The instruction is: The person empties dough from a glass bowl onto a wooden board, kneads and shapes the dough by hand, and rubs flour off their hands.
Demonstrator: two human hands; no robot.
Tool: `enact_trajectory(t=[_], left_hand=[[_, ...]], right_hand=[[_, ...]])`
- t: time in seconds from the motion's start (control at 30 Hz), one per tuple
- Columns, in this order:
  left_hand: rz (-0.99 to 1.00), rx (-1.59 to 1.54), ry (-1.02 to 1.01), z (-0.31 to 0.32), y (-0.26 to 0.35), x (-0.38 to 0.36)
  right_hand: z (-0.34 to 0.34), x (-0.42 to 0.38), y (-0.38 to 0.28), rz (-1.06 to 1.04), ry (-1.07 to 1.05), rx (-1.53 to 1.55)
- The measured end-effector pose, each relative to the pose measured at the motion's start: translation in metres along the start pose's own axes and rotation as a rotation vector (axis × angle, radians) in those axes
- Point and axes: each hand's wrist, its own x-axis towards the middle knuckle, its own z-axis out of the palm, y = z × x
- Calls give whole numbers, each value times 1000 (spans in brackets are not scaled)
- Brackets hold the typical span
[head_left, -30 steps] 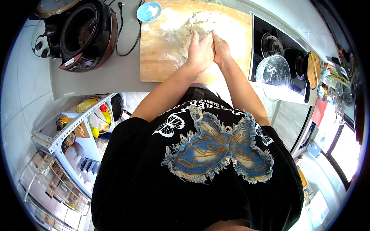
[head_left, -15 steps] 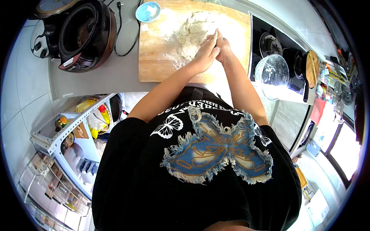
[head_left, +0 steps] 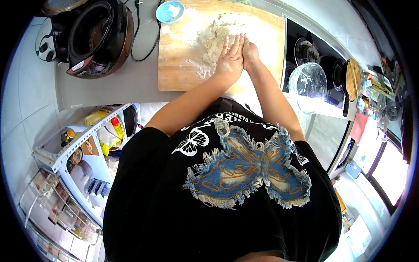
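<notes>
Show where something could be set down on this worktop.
Free: the board's near-left corner, left of the dough; counter between appliance and board, nearer than the cord. Crowded: around the left hand and right hand; the stove.

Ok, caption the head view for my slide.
Bare left hand and right hand meet at pale, lumpy dough on a floured, tan, rectangular wooden board, round blue bowl at its far-left corner.

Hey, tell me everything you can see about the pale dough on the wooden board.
The pale cream, irregular mound of dough looks rough, with an uneven surface and ragged edges. It lies unshaped near the middle of the rectangular light-brown wooden board, with white powder scattered around it. The bare left hand and bare right hand sit side by side at its right edge, partly hiding it; exact contact is unclear.
</notes>
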Motion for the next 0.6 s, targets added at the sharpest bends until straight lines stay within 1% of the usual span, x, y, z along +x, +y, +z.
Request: enact_trajectory(t=[0.03, 0.07, 0.1, 0.13, 0.17, 0.2, 0.23, 0.3, 0.33, 0.37, 0.43, 0.47, 0.5, 0.57, 0.6], left_hand=[[-3, 3, -1, -2, 1, -2], [8, 56, 4, -4, 2, -2], [21, 108, 7, -4, 2, -2], [22, 107, 7, -3, 0, 0], [-91, -63, -6, -1, -3, 4], [-203, -231, -16, 1, -7, 7], [-206, -231, -15, 2, -11, 8], [-140, -31, -140, 3, -15, 7], [-140, -29, -139, 3, -16, 8], [-139, -169, -71, 3, -16, 9], [-132, -461, 58, 2, -8, 9], [-235, -505, 88, 0, -4, 10], [-229, -504, 94, 3, -6, 13], [-692, -1719, -48, 10, -11, 12], [-792, -1748, 30, 6, -5, 17]], right_hand=[[1, -2, -2, 96, 21, 199], [2, -5, -4, 147, 26, 227], [-1, -4, -2, 145, 25, 230], [-5, -4, 1, 79, -100, 118], [-8, -5, 5, 15, -226, 5], [-4, -12, 12, -74, -258, -3], [-2, -16, 14, -73, -261, -5], [0, -20, 15, -162, -208, 7], [1, -13, 15, -127, -131, -64], [2, -6, 12, -128, -132, -60], [3, 1, 2, -128, -19, -247], [-4, 17, 5, -79, -54, -239], [-10, 24, 1, -87, -53, -237], [-23, 34, 1, -161, -47, -562], [-21, 30, 0, -242, 18, -714]])
